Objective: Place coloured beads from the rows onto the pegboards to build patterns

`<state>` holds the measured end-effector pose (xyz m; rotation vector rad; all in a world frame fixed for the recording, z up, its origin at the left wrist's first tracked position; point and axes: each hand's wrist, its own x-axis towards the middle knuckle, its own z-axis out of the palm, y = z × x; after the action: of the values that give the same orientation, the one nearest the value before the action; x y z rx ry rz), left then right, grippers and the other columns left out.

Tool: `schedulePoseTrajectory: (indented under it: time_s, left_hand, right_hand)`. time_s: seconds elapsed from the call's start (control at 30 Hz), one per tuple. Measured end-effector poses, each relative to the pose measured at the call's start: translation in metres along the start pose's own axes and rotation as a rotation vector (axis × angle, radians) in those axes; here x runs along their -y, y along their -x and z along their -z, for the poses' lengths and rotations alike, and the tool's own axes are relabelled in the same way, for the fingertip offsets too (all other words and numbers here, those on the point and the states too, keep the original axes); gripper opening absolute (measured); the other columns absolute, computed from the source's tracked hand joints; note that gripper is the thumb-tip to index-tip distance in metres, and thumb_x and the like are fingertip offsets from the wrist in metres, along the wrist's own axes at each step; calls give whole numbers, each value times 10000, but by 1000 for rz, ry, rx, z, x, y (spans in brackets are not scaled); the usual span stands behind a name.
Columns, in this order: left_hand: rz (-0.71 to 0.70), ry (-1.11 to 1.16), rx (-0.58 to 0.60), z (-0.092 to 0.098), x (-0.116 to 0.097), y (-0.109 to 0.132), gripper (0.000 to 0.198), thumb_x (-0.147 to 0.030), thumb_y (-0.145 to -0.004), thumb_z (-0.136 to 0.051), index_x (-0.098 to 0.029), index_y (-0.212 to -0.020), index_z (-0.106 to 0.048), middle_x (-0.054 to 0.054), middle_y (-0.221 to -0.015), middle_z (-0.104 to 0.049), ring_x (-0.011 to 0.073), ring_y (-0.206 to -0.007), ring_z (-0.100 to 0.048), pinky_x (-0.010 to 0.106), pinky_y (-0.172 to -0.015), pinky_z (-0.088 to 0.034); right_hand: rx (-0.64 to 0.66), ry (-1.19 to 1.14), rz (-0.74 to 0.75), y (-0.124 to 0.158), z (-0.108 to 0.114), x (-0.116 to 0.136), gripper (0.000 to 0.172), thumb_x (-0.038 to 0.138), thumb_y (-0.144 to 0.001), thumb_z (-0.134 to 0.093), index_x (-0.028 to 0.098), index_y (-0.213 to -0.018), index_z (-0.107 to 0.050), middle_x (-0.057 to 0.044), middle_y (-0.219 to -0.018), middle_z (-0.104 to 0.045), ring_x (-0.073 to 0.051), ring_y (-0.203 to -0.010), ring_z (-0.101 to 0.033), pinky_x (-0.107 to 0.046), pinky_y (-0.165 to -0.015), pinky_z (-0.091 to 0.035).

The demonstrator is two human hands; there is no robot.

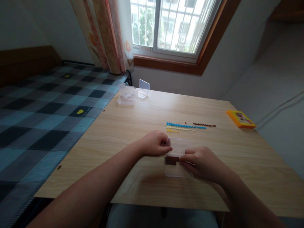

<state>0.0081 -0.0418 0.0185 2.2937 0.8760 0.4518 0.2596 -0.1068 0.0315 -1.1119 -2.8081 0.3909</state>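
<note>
A clear plastic box (171, 172) lies opened in front of me, its transparent lid (181, 145) tilted up on the far side. My left hand (156, 144) is closed on the lid's left edge. Inside the box sit brown toy bricks (171, 161), packed side by side in a dark block. My right hand (200, 161) reaches in from the right, its thumb and fingertips pinched at the right end of these bricks. What the fingertips hold is too small and hidden to make out.
Beyond the box, rows of small blue bricks (174, 124), yellow bricks (172, 130) and brown pieces (204, 124) lie on the wooden table (114, 142). More clear boxes (125, 99) stand at the back left. An orange box (241, 119) lies near the right edge; a bed (42, 139) adjoins the left.
</note>
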Motion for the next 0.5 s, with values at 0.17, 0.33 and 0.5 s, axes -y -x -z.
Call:
schedulePoseTrajectory:
  time_s: [0.17,0.33,0.5]
  left_hand:
    - [6,-2,8,1,-1,0,194,-258,-816,-689,-164,-647,-671,-20,-622,-605,104,-597,-497,236,-576,-329]
    - [16,-8,14,1,0,0,185,-270,-815,-693,-166,-663,-683,-20,-630,-609,107,-601,-498,236,-576,-331]
    - [19,-16,14,1,0,0,190,-283,-822,-695,-166,-672,-696,-17,-632,-607,110,-604,-502,237,-575,-338]
  right_hand:
    - [6,-15,-8,1,-1,-1,203,224,-989,-574,246,-955,-773,2,-801,-709,-112,-635,-573,-283,-607,-271]
    - [-3,-25,-9,2,0,-2,204,219,-981,-577,237,-927,-773,2,-785,-702,-115,-638,-581,-285,-612,-294]
    - [13,-55,-7,2,3,0,213,173,-955,-573,220,-869,-762,4,-785,-704,-106,-629,-571,-277,-608,-301]
